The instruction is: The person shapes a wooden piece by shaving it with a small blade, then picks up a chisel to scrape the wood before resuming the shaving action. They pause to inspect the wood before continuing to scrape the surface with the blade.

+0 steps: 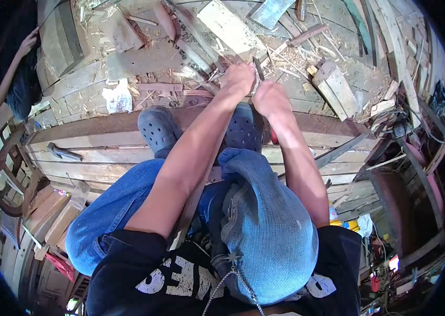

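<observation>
My left hand (239, 80) is closed, out in front of my feet, around the far end of what looks like a long wooden strip (186, 213). This strip runs back beneath my left forearm to my lap. Close beside it, my right hand (272, 98) is wrapped around a knife-like tool, whose dark blade (259, 69) points away from me between the two hands. A red bit (273, 137) shows below my right wrist and may belong to its handle. The grip itself is hidden by my fingers.
A pale board (230, 26) and a wood block (337, 89) lie among shavings. A thick beam (96, 125) crosses under my clogs (160, 129). A hammer-like tool (64, 152) rests at left. Another person's hand (28, 42) shows at upper left.
</observation>
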A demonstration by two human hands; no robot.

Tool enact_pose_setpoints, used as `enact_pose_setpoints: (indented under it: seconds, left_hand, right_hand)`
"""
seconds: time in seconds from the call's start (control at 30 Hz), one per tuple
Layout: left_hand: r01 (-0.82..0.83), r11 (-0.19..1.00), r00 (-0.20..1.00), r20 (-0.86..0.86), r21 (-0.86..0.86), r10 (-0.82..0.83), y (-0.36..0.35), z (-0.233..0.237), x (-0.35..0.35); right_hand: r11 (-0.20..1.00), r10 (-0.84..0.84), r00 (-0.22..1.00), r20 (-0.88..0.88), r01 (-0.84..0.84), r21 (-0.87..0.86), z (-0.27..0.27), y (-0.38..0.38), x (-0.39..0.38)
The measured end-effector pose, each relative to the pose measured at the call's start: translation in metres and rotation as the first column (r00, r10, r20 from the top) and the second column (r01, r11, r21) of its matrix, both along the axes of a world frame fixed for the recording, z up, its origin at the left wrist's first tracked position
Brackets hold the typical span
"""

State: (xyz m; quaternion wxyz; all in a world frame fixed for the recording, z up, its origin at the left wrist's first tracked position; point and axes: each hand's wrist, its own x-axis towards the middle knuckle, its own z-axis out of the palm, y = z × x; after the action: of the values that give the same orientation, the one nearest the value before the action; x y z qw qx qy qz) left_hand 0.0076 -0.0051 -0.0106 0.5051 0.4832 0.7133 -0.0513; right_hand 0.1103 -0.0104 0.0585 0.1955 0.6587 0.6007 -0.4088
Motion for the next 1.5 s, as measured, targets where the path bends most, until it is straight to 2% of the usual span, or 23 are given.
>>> enact_pose_setpoints:
  seconds: [0.07, 0.1, 0.17, 0.2, 0.27, 0.3, 0.37, 0.4, 0.47, 0.5, 0.53, 0.6, 0.63, 0.67, 0.73, 0.77, 0.87, 1.03, 1.13, 1.3, 1.43, 1.5]
  left_hand:
    - [0.040, 0.994, 0.998, -0.051, 0.104, -0.035, -0.012, -0.026, 0.003]
    - [0.041, 0.994, 0.998, -0.049, 0.105, -0.036, -0.008, -0.017, 0.003]
    - [-0.023, 0.998, 0.998, -0.054, -0.062, 0.019, 0.003, 0.012, 0.003]
    - [-0.024, 0.998, 0.998, -0.056, -0.060, 0.021, 0.003, 0.012, 0.002]
    - [-0.061, 0.996, 0.998, -0.016, 0.070, 0.062, -0.003, 0.011, 0.003]
    - [-0.062, 0.996, 0.998, -0.014, 0.063, 0.063, -0.006, 0.017, 0.005]
    - [0.117, 0.992, 0.993, -0.009, 0.055, -0.117, 0.004, 0.029, -0.003]
    - [0.119, 0.992, 0.993, -0.016, 0.037, -0.119, 0.000, 0.021, -0.006]
    - [0.137, 0.985, 0.990, 0.032, 0.105, -0.141, -0.007, 0.001, -0.002]
    - [0.154, 0.987, 0.988, -0.011, 0.042, -0.154, -0.001, 0.013, -0.001]
    - [0.154, 0.987, 0.988, -0.008, 0.055, -0.154, 0.003, 0.018, 0.002]
    - [0.025, 0.999, 0.998, -0.063, -0.025, -0.026, 0.008, 0.025, 0.004]
    - [0.039, 0.999, 0.996, -0.079, 0.006, -0.038, 0.007, 0.027, 0.003]
    - [0.030, 1.000, 0.996, -0.084, -0.006, -0.030, 0.006, 0.027, 0.002]
    - [0.026, 1.000, 0.999, -0.043, -0.004, -0.027, 0.005, 0.029, 0.002]
    - [0.014, 1.000, 0.997, -0.078, 0.027, -0.012, 0.004, 0.031, 0.004]
    - [-0.015, 1.000, 1.000, 0.003, 0.018, 0.015, 0.002, 0.021, 0.002]
    - [-0.030, 0.999, 0.999, -0.009, 0.034, 0.031, 0.000, 0.018, 0.003]
    - [-0.029, 0.996, 0.999, -0.013, 0.083, 0.030, -0.005, 0.016, 0.003]
    - [-0.007, 0.991, 0.999, -0.032, 0.135, 0.011, -0.007, 0.010, 0.005]
    - [0.008, 0.993, 0.998, -0.057, 0.121, -0.001, -0.007, -0.002, 0.005]
    - [0.029, 0.995, 0.999, -0.036, 0.099, -0.026, -0.004, 0.000, 0.004]
  right_hand:
    - [0.999, 0.046, 0.999, 0.007, -0.046, 0.010, -0.008, 0.000, 0.001]
    - [0.999, 0.044, 0.999, 0.009, -0.044, 0.011, -0.004, 0.002, 0.000]
    - [0.990, -0.028, 1.000, 0.001, 0.028, -0.141, 0.008, 0.011, -0.007]
    - [0.990, -0.026, 1.000, -0.001, 0.026, -0.140, 0.006, 0.011, -0.010]
    - [0.986, -0.152, 0.986, 0.068, 0.156, -0.062, 0.001, 0.005, -0.013]
    - [0.986, -0.150, 0.986, 0.071, 0.155, -0.068, -0.003, 0.007, -0.007]
    - [0.999, 0.010, 1.000, 0.006, -0.010, -0.035, -0.026, 0.033, -0.003]
    - [0.999, 0.008, 1.000, -0.004, -0.009, -0.052, -0.031, 0.038, -0.006]
    - [0.990, 0.091, 0.995, -0.040, -0.095, -0.107, -0.025, 0.049, -0.005]
    - [0.998, 0.028, 0.996, -0.084, -0.032, -0.048, -0.015, 0.045, -0.004]
    - [0.999, 0.029, 0.996, -0.079, -0.032, -0.037, -0.017, 0.042, 0.000]
    - [0.999, 0.033, 0.999, 0.006, -0.033, -0.011, -0.028, 0.031, 0.003]
    - [0.992, 0.119, 0.992, -0.027, -0.121, -0.043, -0.017, 0.032, 0.005]
    - [0.990, 0.128, 0.991, -0.034, -0.130, -0.054, -0.010, 0.028, 0.005]
    - [0.998, 0.019, 0.997, -0.077, -0.024, -0.058, -0.002, 0.019, 0.007]
    - [0.996, 0.056, 0.997, -0.052, -0.059, -0.060, -0.018, 0.007, 0.014]
    - [0.996, -0.016, 0.998, -0.068, 0.010, -0.085, -0.004, 0.009, 0.010]
    - [0.983, -0.026, 0.996, -0.083, 0.010, -0.182, -0.002, 0.014, 0.005]
    - [0.993, -0.058, 0.998, -0.011, 0.057, -0.106, 0.005, 0.009, -0.003]
    - [0.997, -0.071, 0.995, -0.070, 0.071, -0.004, -0.009, -0.005, -0.003]
    - [0.992, -0.110, 0.993, 0.038, 0.112, -0.056, 0.001, -0.004, -0.008]
    - [0.991, -0.130, 0.991, 0.015, 0.130, -0.013, -0.004, -0.007, -0.007]
